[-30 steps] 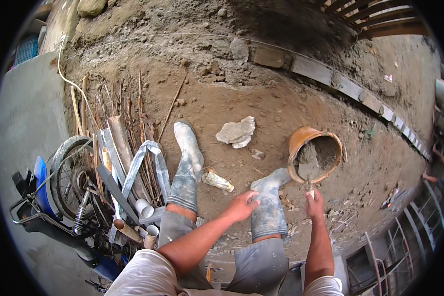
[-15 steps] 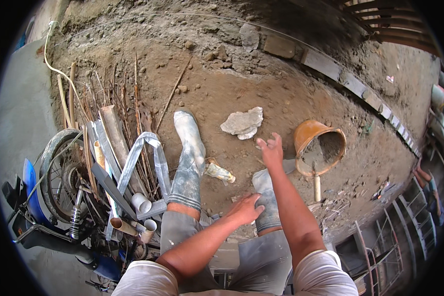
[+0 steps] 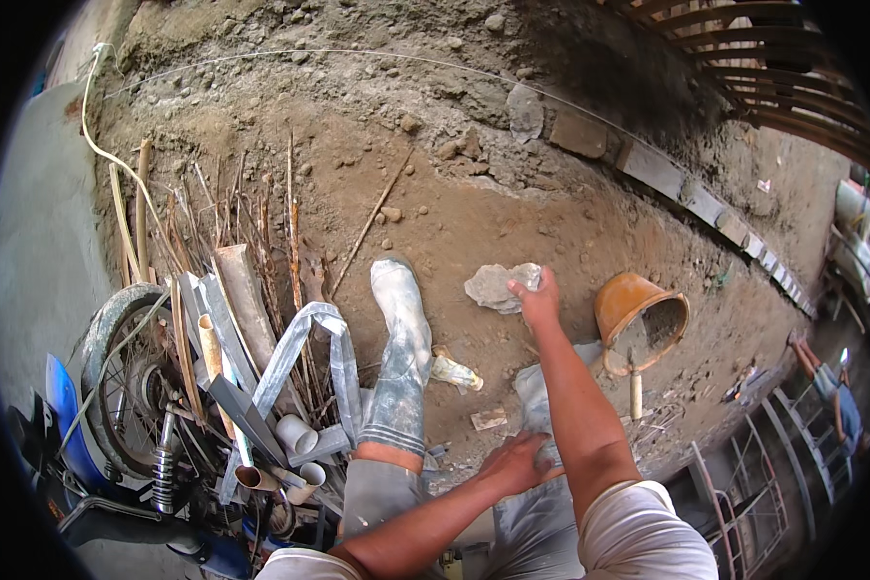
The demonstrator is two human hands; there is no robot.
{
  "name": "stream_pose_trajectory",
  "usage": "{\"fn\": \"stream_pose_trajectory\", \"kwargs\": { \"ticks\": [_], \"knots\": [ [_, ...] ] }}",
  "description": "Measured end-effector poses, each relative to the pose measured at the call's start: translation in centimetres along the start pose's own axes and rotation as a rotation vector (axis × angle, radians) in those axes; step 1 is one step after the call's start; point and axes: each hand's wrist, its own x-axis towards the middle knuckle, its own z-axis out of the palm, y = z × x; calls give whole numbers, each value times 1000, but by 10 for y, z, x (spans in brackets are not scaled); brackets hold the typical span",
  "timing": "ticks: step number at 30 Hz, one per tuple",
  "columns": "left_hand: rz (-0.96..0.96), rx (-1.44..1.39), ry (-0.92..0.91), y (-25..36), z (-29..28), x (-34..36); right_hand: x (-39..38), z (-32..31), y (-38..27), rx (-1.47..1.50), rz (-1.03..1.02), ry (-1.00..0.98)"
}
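Moving off the trowel handle it was gripping a second ago, the right hand (image 3: 541, 302) is now clasping the right end of a pale stone (image 3: 491, 287) between thumb and fingers. In the head view, the stone is lying on the dirt to the left of the orange bucket (image 3: 619, 298). The trowel (image 3: 636, 396) is resting in the bucket's grey mortar, its handle jutting over the near rim. Down and to the left of the bucket, the left hand (image 3: 514, 466) is resting loosely on the right leg, holding nothing, well apart from the other hand. The right boot (image 3: 534, 391) is standing just left of the bucket; the left boot (image 3: 396, 324) is standing farther left. A crumpled wrapper (image 3: 456, 371) is lying left of the bucket too. Beyond the bucket, a row of blocks (image 3: 652, 174) is running diagonally. Far to its left, sticks (image 3: 292, 222) and pipes (image 3: 304, 435) are lying heaped. Far to its right, another person (image 3: 846, 411) is showing small and blurred.
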Motion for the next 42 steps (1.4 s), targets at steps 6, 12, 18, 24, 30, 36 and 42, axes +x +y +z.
{"fn": "stream_pose_trajectory", "kwargs": {
  "ticks": [6, 12, 18, 24, 30, 36, 42],
  "knots": [
    [52, -26, -1, -1, -12, -18, -14, 12, -112, 596, 97, -41],
    [178, -27, 5, 10, -27, -34, 121, 62, -170, 750, -51, 59],
    [301, -99, 30, -4, -30, -41, 182, 116, -203, 820, -8, 43],
    [377, -87, 82, -2, -27, -45, 200, 128, -207, 294, 156, 189],
    [332, -177, 117, 13, -48, -51, 157, 141, -217, -598, -359, 174],
    [337, -202, 102, 21, -57, -51, 164, 159, -237, -899, -553, 59],
    [319, -277, 92, 15, -58, -49, 169, 175, -240, -944, -398, -42]
  ]
}}
